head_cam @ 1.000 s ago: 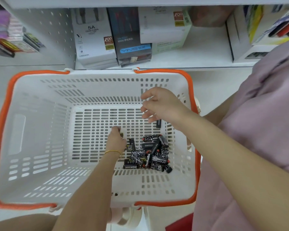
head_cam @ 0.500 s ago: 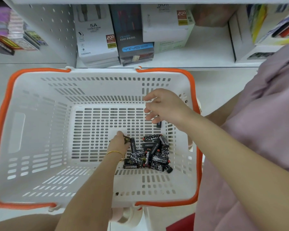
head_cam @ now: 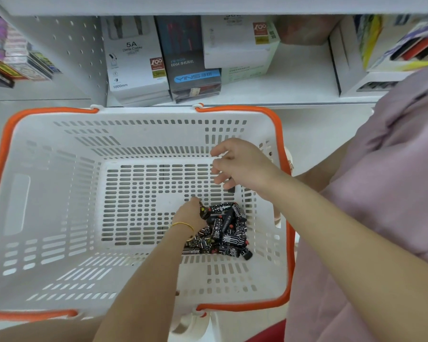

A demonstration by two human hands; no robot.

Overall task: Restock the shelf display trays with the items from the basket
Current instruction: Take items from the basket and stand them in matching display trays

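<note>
A white data-cable box point(head_cam: 136, 62) stands beside a dark YINS box point(head_cam: 190, 58) — colourful packs point(head_cam: 15, 62) far left.

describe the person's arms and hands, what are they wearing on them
Both forearms are bare, with no gloves, and no rings or watch that I can make out. The left hand has a thin gold bracelet at its wrist. The right hand has nothing at its wrist; a loose pale pink garment shows beside that arm.

Black items point(head_cam: 226, 234): leftmost pieces now hidden under a wrist.
Left hand point(head_cam: 189, 214): lies further right than a second ago, now against their left edge, curled onto one.
Right hand point(head_cam: 240, 164): sits slightly lower.
</note>
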